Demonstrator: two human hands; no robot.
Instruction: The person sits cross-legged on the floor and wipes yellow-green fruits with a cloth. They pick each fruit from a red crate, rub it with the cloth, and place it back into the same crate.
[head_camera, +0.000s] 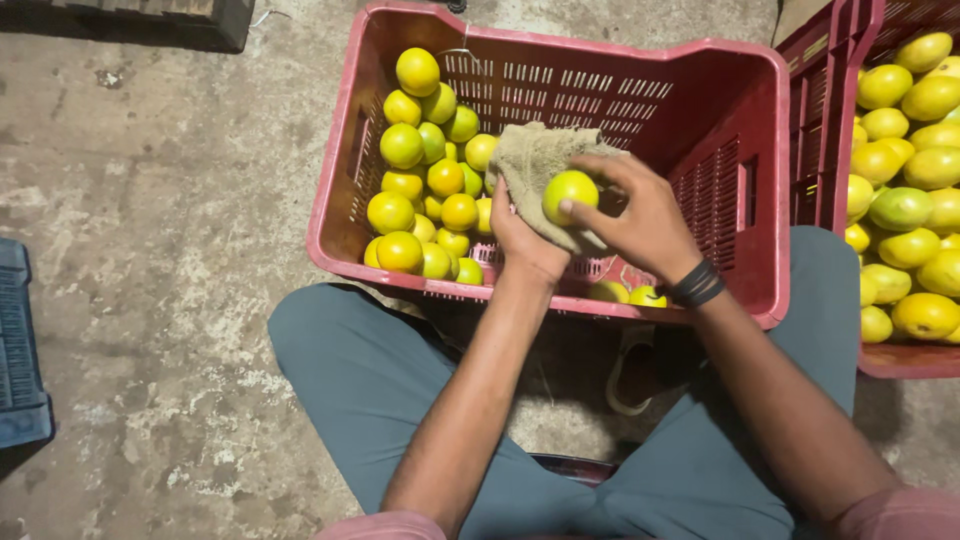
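My left hand (525, 238) holds a beige cloth (535, 160) cupped under a yellow-green round fruit (569, 192). My right hand (640, 215) grips the same fruit from the right, fingers curled over it. Both hands hover above a red plastic crate (735, 80) whose left side holds a pile of yellow and green fruits (425, 190). Two more fruits (628, 294) lie at the crate's near wall under my right wrist, which wears a black band.
A second red crate (850, 110) full of yellow-green fruits (905, 200) stands at the right. A blue crate (18, 350) sits at the left edge. My legs in grey trousers straddle the concrete floor (150, 200). A dark pallet lies top left.
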